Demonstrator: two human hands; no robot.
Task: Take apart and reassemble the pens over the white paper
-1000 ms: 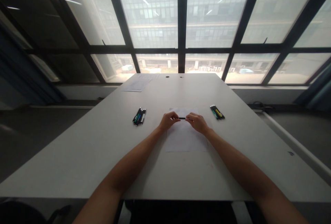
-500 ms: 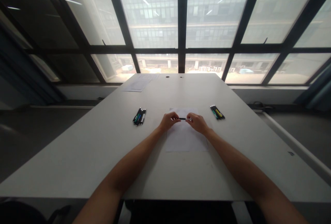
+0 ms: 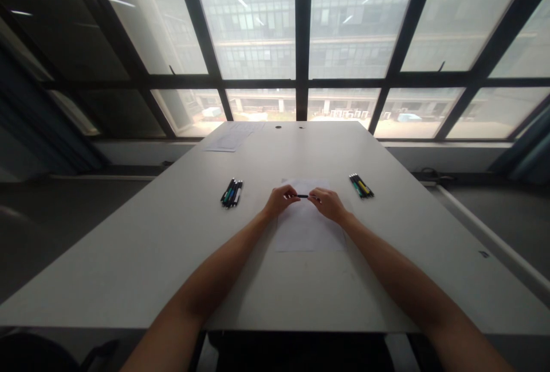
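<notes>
Between my two hands a dark pen [image 3: 302,196] lies crosswise above white paper [image 3: 307,231]. My left hand [image 3: 282,199] pinches its left end, and my right hand [image 3: 325,202] pinches the right end. Fingers cover both ends of the pen, so only its black middle shows. To the left of my hands lies a bunch of pens [image 3: 232,194], mostly black with green, blue and white parts. On the right is a smaller group of pens [image 3: 361,186], black with green and yellow among them.
The white table [image 3: 141,280] reaches towards a large framed window. Printed sheets [image 3: 227,138] lie at its far left. Two small round dark spots sit near the far edge, and a small dark mark [image 3: 484,254] is at the right edge.
My right fingers have shifted slightly left along the pen, and less of its right part shows. My left hand and both pen groups stay in place.
</notes>
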